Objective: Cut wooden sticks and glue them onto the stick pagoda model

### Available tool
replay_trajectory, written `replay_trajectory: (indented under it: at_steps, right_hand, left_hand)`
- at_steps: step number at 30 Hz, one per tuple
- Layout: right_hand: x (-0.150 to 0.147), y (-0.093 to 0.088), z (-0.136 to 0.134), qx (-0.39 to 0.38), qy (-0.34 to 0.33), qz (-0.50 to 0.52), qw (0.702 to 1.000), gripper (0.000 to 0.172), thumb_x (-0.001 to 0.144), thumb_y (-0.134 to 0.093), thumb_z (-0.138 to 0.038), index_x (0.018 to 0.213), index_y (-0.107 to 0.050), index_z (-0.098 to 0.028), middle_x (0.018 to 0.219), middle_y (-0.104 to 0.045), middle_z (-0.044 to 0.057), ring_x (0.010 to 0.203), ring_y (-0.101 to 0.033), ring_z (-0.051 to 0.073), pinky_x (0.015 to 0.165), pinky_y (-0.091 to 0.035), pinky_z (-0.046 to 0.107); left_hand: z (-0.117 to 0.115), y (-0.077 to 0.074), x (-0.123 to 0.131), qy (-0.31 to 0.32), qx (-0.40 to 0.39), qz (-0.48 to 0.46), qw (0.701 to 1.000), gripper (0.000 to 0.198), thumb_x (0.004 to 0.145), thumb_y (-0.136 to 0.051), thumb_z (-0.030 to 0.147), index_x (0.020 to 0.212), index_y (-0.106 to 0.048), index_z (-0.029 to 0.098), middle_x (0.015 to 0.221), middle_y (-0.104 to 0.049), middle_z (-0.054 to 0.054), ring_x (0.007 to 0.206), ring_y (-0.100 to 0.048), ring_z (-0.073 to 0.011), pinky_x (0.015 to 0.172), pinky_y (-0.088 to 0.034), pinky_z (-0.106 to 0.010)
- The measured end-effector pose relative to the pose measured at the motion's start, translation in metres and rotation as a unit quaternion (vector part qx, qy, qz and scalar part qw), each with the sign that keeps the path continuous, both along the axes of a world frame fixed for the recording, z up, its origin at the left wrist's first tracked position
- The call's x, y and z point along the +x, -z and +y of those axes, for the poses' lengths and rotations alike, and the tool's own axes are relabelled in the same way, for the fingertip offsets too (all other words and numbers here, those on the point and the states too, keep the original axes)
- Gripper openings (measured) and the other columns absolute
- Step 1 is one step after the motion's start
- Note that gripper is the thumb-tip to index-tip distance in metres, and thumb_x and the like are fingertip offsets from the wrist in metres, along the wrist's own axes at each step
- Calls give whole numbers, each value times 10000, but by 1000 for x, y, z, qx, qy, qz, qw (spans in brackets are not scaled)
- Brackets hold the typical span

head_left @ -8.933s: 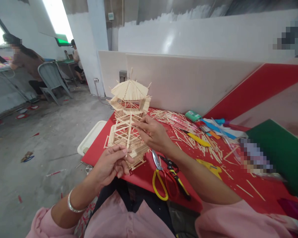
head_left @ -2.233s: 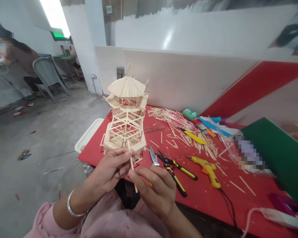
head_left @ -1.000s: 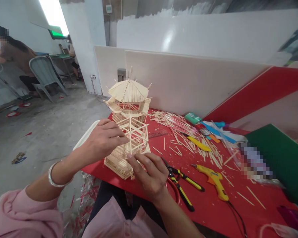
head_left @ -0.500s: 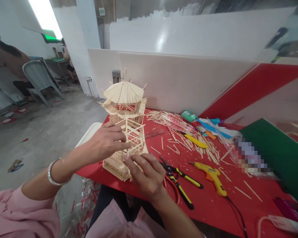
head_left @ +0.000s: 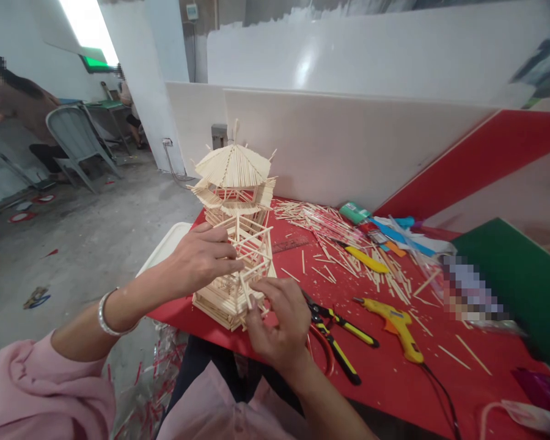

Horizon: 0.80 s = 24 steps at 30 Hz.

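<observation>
A tiered, pagoda-shaped model of pale wooden sticks (head_left: 238,209) is standing upright on the near left part of a red tabletop (head_left: 385,391), its pointed roof uppermost and its open lattice facing the wearer. The left hand (head_left: 199,256), with a silver bangle (head_left: 103,315) encircling its wrist, is reaching over the left side of the lattice, fingers bent and fingertips close to the middle beams; whether they are gripping anything cannot be told. The right hand (head_left: 279,311) is positioned at the lower right of the model, thumb and forefinger clamping a short, pale wooden stick (head_left: 246,290). The far end of this stick is pointing into the lattice; whether it is touching the beams is unclear.

Just beyond the right hand, black-and-yellow-handled cutters (head_left: 343,360) are lying with handles spread, next to a red looped handle (head_left: 323,348) partly hidden by that hand. Farther right, a yellow glue gun (head_left: 396,324) is lying on its side, its dark cord trailing towards the near edge. A yellow-handled knife (head_left: 366,260) is resting among loose pale sticks (head_left: 311,220). In the left background, a person (head_left: 21,110) is sitting on a grey chair (head_left: 71,134).
</observation>
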State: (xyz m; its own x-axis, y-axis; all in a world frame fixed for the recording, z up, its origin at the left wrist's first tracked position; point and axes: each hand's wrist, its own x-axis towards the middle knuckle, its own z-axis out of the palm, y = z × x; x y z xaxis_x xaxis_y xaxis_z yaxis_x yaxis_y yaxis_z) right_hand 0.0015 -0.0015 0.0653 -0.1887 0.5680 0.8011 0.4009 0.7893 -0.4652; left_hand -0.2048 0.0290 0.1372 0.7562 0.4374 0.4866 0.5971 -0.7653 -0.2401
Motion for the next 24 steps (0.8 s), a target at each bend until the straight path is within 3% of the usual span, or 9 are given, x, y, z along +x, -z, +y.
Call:
replay_trajectory:
  at_steps: [2,5,8,11,14,17,24]
  right_hand:
    - [1,-4,-2,-115,-42,31,992,81,878,-568,-191,847,-642,-197,762,-665,32,679,-588,144,639,-469,287]
    - [2,-7,-4,-286,-107,66,950,315,946,-523,-315,675,-611,-182,606,-571,-7,560,-501,102,547,-387,246]
    - [1,-6,-4,-428,-171,113,880,454,947,-515,-460,610,-613,-171,549,-526,-15,511,-444,86,506,-333,240]
    - [-3,-4,-1,-525,-228,166,803,442,869,-608,-533,630,-659,-165,520,-534,-22,473,-406,73,491,-307,236]
    - [-8,-4,3,-589,-250,217,737,378,760,-715,-524,671,-710,-158,491,-520,-31,453,-400,66,480,-288,227]
    - [-12,-7,6,-621,-257,255,695,348,685,-751,-490,635,-711,-148,457,-494,-37,427,-368,53,452,-237,219]
    - [-12,-7,9,-634,-263,270,676,311,674,-739,-449,637,-728,-140,447,-534,-20,401,-345,42,432,-192,217]
  left_hand:
    - [-1,0,0,0,3,0,1000,237,1012,-449,190,964,-679,216,759,-693,-13,722,-518,-153,647,-323,-326]
    - [-2,0,0,8,17,-6,1000,176,1004,-475,186,988,-649,201,745,-678,-8,726,-525,-153,645,-321,-325]
    - [-5,0,0,19,34,-1,999,136,1003,-484,187,1006,-620,191,764,-678,-4,746,-543,-152,652,-333,-326]
    - [-6,1,0,22,42,3,999,148,1020,-459,223,1008,-605,206,796,-688,1,765,-560,-144,661,-347,-324]
    - [-6,2,0,19,55,-5,998,156,1025,-448,228,1008,-602,210,811,-692,3,777,-573,-142,660,-352,-322]
    - [-5,2,0,25,51,-11,998,148,1017,-462,217,995,-607,195,800,-688,-6,761,-574,-148,648,-349,-326]
    - [-5,3,1,35,28,-16,999,100,993,-510,193,1004,-609,185,808,-694,-15,765,-575,-152,655,-352,-318]
